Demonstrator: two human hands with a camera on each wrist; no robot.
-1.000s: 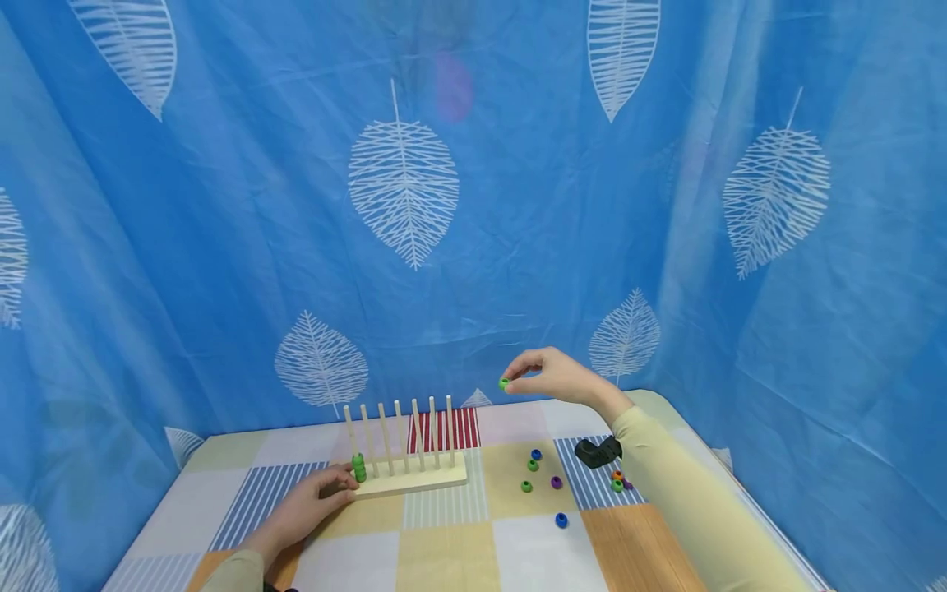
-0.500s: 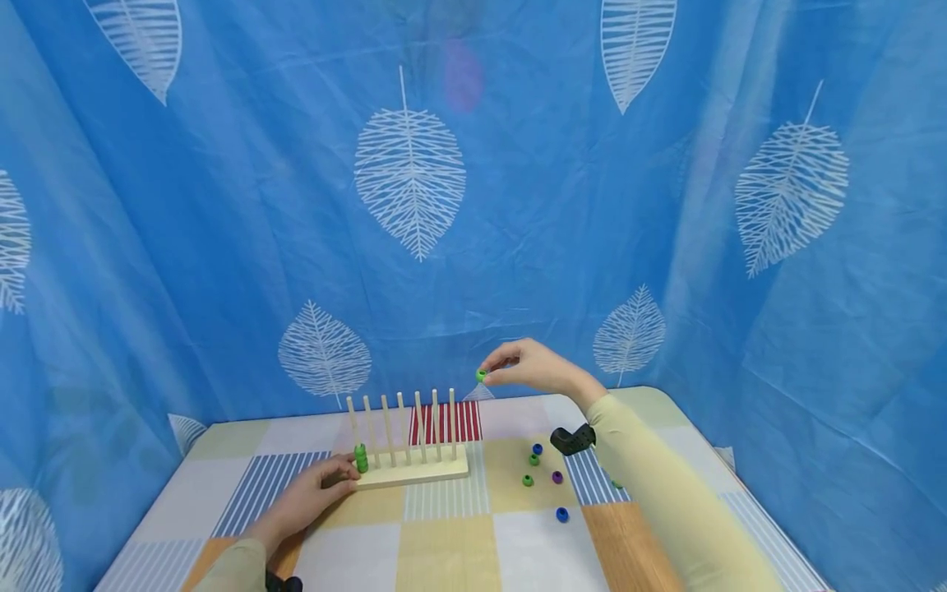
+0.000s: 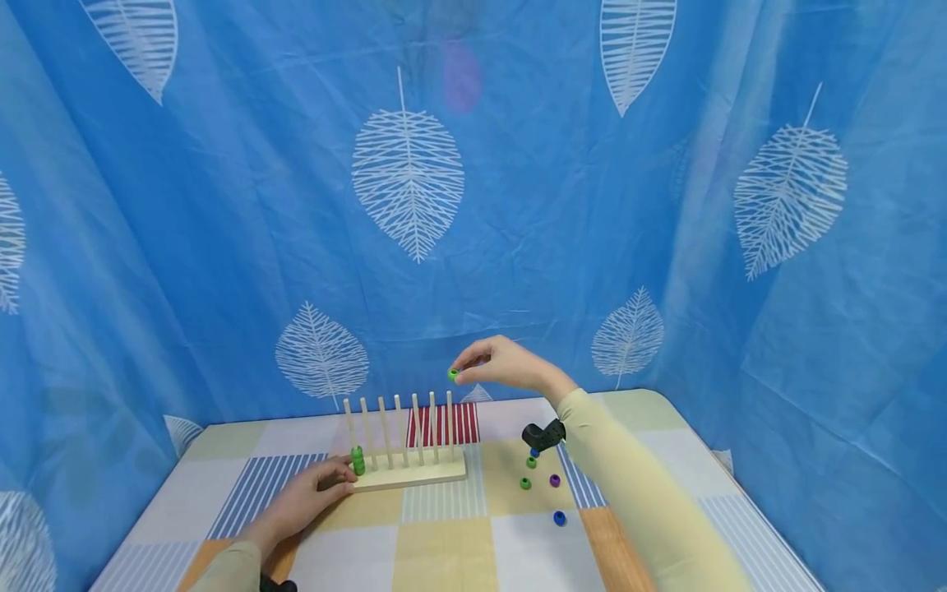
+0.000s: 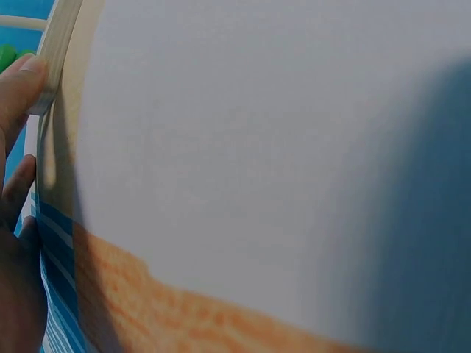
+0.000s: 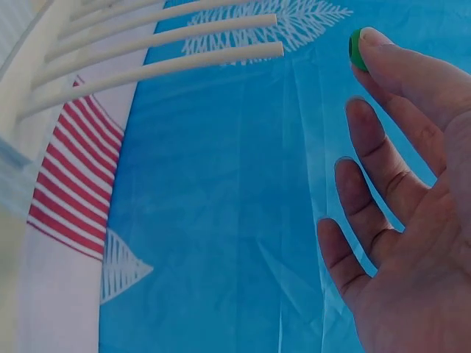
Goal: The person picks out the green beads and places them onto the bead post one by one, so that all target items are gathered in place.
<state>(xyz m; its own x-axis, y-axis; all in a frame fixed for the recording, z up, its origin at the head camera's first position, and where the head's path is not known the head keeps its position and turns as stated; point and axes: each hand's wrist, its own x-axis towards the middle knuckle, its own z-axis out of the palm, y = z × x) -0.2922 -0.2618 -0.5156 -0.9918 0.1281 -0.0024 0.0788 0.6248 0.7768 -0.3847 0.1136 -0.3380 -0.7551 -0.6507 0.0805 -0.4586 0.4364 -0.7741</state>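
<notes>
My right hand point(image 3: 506, 363) pinches a green bead point(image 3: 454, 375) between thumb and index finger, raised just above the tip of the rightmost peg of a wooden peg rack point(image 3: 414, 475). In the right wrist view the bead point(image 5: 356, 50) is apart from the peg ends, and the other fingers are spread and hold nothing. My left hand point(image 3: 307, 496) holds the left end of the rack's base, with the thumb point(image 4: 22, 84) on its edge in the left wrist view. Several green beads point(image 3: 358, 461) are stacked on the leftmost peg; the other pegs are bare.
Loose beads lie on the patchwork cloth right of the rack: green beads point(image 3: 525, 483), a purple bead point(image 3: 555, 480) and a blue bead point(image 3: 560, 518). Another blue bead point(image 3: 534, 453) is partly behind the black wrist camera point(image 3: 543, 435). A blue leaf-patterned curtain point(image 3: 510, 205) hangs behind the table.
My right hand has moved left with the green bead, from over the cloth to the rack's right end. My left hand stays on the rack. The right sleeve now covers the beads at far right.
</notes>
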